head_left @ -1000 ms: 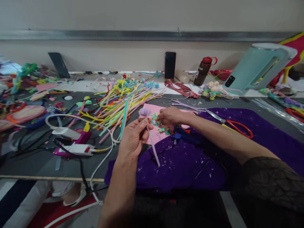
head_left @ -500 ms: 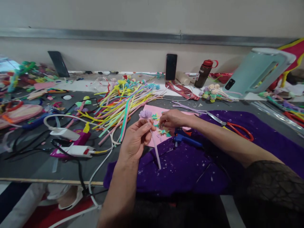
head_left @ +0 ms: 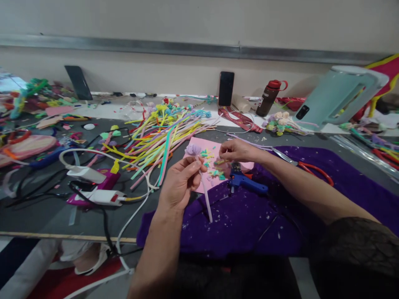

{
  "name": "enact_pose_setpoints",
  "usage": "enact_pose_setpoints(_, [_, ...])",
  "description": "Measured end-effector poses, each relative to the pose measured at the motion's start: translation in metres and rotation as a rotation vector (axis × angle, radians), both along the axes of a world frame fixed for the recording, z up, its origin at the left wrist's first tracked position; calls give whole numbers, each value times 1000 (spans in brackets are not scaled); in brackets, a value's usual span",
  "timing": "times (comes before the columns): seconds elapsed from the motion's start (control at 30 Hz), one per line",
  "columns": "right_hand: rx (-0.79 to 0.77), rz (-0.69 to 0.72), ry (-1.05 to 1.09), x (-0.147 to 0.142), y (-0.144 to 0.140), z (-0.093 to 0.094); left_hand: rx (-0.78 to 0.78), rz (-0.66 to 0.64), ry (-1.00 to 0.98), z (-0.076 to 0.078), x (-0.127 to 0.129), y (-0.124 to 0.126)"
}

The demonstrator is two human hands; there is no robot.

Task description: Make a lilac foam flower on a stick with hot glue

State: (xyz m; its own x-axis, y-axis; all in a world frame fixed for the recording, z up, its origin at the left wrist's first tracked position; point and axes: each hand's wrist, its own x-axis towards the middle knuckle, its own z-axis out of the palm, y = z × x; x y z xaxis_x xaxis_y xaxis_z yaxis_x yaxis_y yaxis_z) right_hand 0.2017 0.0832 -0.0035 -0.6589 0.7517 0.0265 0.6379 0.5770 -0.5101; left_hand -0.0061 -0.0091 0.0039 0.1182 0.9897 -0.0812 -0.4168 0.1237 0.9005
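A lilac pipe-cleaner flower (head_left: 193, 150) on a pale stem (head_left: 207, 203) is pinched between the thumb and fingers of my left hand (head_left: 179, 180), bloom up and stem slanting down. My right hand (head_left: 236, 150) hovers over the right part of a pink sheet (head_left: 197, 142), fingertips pressed together; whatever they hold, if anything, is too blurred to name. Small green and yellow fuzzy pieces (head_left: 215, 173) are scattered over the sheet. Just below my right hand, a blue glue gun (head_left: 249, 183) lies on a purple cloth (head_left: 237, 228).
Red-handled scissors (head_left: 314, 169) rest on the cloth at right. Many coloured pipe cleaners (head_left: 156, 145) are heaped left of centre. A power strip (head_left: 107, 182) with white cables lies at left. Along the back stand a phone (head_left: 226, 89), a bottle (head_left: 268, 98) and a mint kettle (head_left: 335, 97).
My right hand has moved a little to the right and up, away from the flower, uncovering more of the pieces and the glue gun. My left hand still grips the flower's stem.
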Motion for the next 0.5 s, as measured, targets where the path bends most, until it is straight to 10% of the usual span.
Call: enact_pose_setpoints(0.5, [116,-139,74,30,-5,2,10,-5,4,1,0,0])
